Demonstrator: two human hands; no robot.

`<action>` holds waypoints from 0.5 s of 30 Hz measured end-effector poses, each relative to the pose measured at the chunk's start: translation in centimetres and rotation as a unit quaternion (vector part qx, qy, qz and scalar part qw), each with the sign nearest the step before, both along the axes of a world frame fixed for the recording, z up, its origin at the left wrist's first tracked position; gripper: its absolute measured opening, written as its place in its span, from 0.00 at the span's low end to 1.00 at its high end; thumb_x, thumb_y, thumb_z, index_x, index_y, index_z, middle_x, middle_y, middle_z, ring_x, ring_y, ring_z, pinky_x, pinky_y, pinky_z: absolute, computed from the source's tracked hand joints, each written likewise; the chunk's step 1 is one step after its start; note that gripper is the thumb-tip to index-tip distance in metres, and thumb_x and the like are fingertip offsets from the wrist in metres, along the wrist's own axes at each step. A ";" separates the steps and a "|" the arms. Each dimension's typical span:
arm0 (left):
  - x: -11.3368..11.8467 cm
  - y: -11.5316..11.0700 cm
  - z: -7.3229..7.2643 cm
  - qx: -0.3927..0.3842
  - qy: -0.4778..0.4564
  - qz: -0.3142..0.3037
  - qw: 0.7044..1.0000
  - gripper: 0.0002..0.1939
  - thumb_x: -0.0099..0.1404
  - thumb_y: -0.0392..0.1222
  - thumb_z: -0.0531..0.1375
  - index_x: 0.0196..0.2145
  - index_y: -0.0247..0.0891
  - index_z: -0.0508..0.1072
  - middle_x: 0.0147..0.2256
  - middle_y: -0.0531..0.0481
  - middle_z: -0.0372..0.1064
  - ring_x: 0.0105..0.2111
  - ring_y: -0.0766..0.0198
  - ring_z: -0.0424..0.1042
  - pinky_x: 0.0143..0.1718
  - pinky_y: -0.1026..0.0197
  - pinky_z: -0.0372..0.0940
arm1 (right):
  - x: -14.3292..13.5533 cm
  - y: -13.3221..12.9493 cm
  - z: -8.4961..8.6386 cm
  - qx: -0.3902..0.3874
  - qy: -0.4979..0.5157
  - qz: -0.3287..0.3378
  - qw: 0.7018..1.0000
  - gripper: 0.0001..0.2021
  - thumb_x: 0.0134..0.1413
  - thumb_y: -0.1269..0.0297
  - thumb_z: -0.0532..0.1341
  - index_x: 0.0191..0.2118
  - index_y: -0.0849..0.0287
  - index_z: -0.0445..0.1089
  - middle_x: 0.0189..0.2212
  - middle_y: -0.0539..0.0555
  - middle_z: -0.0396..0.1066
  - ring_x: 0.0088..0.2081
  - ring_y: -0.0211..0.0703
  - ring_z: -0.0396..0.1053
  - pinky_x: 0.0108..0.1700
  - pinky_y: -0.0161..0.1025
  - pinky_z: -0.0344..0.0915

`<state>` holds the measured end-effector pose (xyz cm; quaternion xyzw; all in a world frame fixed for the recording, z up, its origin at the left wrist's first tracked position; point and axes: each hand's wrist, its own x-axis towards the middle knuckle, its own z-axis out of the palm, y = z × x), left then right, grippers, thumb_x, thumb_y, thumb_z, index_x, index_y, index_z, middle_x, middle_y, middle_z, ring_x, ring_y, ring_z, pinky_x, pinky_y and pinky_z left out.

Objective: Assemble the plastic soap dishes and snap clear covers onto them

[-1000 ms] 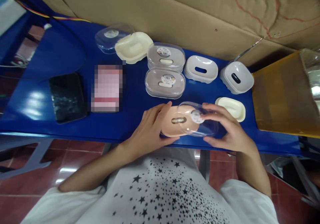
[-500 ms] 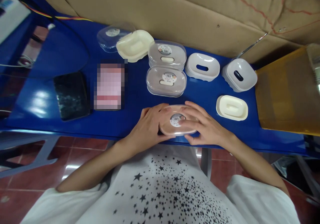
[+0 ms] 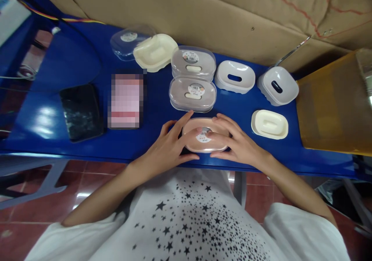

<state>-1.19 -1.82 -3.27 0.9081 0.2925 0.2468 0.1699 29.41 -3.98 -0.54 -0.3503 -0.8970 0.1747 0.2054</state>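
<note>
Near the table's front edge lies a pinkish soap box (image 3: 192, 142) with a clear lid and a round label. My left hand (image 3: 171, 144) grips its left side, fingers spread, one across the lid toward the label. From the right, my right hand (image 3: 236, 142) grips the box, fingers over the lid and thumb at the near side. The fingers partly hide the label. Just beyond stand two grey soap boxes with clear lids, the nearer box (image 3: 180, 98) and the farther box (image 3: 180, 65).
Two grey soap dishes, a middle dish (image 3: 247, 80) and a right dish (image 3: 286, 84), stand near a cardboard box (image 3: 328, 106). A small cream tray (image 3: 280, 127) lies nearer me. At the left are a cream dish (image 3: 165, 51), a clear lid (image 3: 117, 45), a dark pouch (image 3: 81, 113) and a blurred-out device (image 3: 126, 98).
Both hands and the pink soap box have shifted slightly away from me. My left fingers have spread wider, and more of the lid shows between the hands.
</note>
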 end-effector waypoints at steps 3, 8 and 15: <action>-0.1 0.0 0.4 0.002 0.010 -0.001 1.000 0.42 0.76 0.57 0.66 0.77 0.40 0.53 0.77 0.18 0.48 0.75 0.32 0.60 0.65 0.30 0.67 | 0.1 0.0 -0.1 -0.013 0.000 -0.002 1.000 0.40 0.70 0.53 0.70 0.79 0.40 0.53 0.78 0.62 0.54 0.79 0.66 0.53 0.75 0.69 0.64; -0.3 0.2 1.5 0.119 0.024 -0.017 0.992 0.34 0.75 0.50 0.69 0.73 0.47 0.63 0.75 0.32 0.59 0.76 0.38 0.59 0.72 0.30 0.60 | 0.1 0.1 -0.5 -0.001 0.007 0.007 1.000 0.45 0.69 0.51 0.70 0.82 0.38 0.48 0.78 0.60 0.55 0.78 0.64 0.56 0.75 0.67 0.64; -1.2 2.7 4.0 0.219 0.133 -0.116 0.960 0.27 0.76 0.35 0.67 0.69 0.38 0.70 0.70 0.37 0.70 0.70 0.44 0.69 0.68 0.40 0.68 | 1.1 1.0 1.1 -0.059 -0.040 -0.051 0.996 0.49 0.71 0.43 0.66 0.84 0.41 0.38 0.83 0.61 0.44 0.82 0.66 0.43 0.80 0.74 0.49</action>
